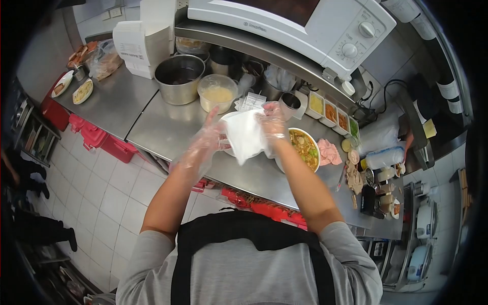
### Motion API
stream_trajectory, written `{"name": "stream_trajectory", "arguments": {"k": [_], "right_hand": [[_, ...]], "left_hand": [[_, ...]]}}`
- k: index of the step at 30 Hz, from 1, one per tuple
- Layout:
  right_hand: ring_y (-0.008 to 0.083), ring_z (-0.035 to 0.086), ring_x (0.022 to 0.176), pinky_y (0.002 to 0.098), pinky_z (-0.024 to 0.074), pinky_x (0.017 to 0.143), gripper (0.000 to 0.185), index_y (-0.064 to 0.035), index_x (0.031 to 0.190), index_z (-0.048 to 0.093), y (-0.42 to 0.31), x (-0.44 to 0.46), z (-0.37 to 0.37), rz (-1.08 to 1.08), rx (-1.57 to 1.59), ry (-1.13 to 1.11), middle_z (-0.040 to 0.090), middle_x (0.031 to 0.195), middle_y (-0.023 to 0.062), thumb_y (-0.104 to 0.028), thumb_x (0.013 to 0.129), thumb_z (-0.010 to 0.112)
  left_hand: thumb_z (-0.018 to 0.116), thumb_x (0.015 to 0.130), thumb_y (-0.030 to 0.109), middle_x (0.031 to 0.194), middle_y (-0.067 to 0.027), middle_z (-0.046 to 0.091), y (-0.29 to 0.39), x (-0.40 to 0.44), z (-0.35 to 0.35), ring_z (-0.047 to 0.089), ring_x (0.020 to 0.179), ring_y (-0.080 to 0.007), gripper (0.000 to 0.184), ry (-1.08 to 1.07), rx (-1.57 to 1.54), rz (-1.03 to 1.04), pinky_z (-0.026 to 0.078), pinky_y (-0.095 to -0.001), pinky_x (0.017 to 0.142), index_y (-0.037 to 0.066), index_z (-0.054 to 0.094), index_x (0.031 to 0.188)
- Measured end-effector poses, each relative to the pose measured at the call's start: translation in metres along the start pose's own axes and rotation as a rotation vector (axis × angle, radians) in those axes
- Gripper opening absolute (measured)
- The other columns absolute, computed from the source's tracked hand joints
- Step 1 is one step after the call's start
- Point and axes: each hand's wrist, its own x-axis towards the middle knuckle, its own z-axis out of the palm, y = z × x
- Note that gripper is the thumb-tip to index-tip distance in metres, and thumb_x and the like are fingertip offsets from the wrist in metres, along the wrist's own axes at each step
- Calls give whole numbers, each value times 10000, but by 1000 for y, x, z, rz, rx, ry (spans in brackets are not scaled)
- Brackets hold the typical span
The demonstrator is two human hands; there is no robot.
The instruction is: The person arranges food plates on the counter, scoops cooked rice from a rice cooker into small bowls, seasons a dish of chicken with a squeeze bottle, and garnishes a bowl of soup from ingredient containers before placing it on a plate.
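My left hand (209,136), in a clear plastic glove, has its thumb and fingers apart beside the left edge of a white paper napkin (246,134). Whether its fingertips touch the napkin is hard to make out. My gloved right hand (273,121) is closed on the napkin's right side. The napkin hangs over the counter, in front of a white rim that is mostly hidden. Just right of my right wrist stands a white bowl of soup (306,148) with green and orange bits, partly covered by my forearm.
A steel pot (178,81) and a plastic tub of pale food (216,93) stand behind my hands. Topping containers (330,114) line the back right beneath a microwave (300,30). A pink cloth (329,152) lies right of the soup. Two small plated dishes sit far left.
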Motion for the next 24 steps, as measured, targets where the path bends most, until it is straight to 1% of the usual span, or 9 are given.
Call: {"name": "stream_trajectory", "arguments": {"k": [3,6,8,12,15,17,20,22,24], "right_hand": [[210,582,903,335,468,812,480,-70,1144,457,11,5,10,4,-137,92,594,972,106,-142,751,724],[263,550,1103,372,436,926,482,-50,1190,484,16,4,-4,-160,22,183,563,1179,179,-168,777,703],[263,537,1111,382,431,931,448,-50,1178,499,-42,-22,-51,-163,-103,209,545,1194,182,-176,793,689],[228,533,1073,360,416,936,369,-53,1180,513,-62,-50,-127,-228,-69,425,546,1154,132,-172,853,635],[187,536,1011,319,415,903,316,-43,1180,519,-51,-69,-180,-141,81,586,547,1109,85,-158,894,590],[183,536,1002,315,422,887,313,-32,1186,519,-16,-80,-212,-128,89,643,544,1115,76,-199,924,563],[186,502,1101,314,389,962,433,-34,1265,462,47,-92,-234,50,400,539,522,1202,96,-276,920,560],[197,504,1127,332,394,978,480,-24,1283,447,107,-95,-228,-149,561,217,510,1246,107,-365,948,490],[215,490,1184,356,384,1014,549,6,1321,428,129,-83,-200,49,832,226,492,1309,140,-414,968,429]], "left_hand": [[699,746,83,1151,-131,566,-47,57,-24,570,1037,-251,760,302,545,73,482,-384,861,222,313,1386],[660,653,-61,1037,-104,611,-61,86,-25,604,950,-226,760,449,624,-1,499,-340,798,191,387,1317],[670,670,-21,1057,-146,604,-70,106,-32,601,971,-238,754,494,771,-53,487,-340,830,188,375,1332],[695,693,46,1095,-196,596,-67,124,-35,590,1037,-290,739,406,1069,-162,469,-376,885,167,371,1346],[744,706,229,1235,-217,516,-47,90,0,509,1160,-333,753,446,1328,61,408,-393,985,40,373,1334],[768,693,316,1338,-219,416,-48,84,-5,407,1251,-345,842,569,1635,400,353,-404,1043,20,347,1360],[806,653,370,1394,-212,347,-31,35,39,319,1309,-345,970,365,1480,356,292,-406,1086,17,297,1400],[847,585,399,1419,-220,316,-82,27,43,247,1349,-357,1140,-45,997,320,243,-408,1107,-2,202,1435],[867,543,407,1436,-220,289,-135,32,53,239,1354,-359,1228,-220,944,277,237,-405,1110,-3,141,1445]]}}
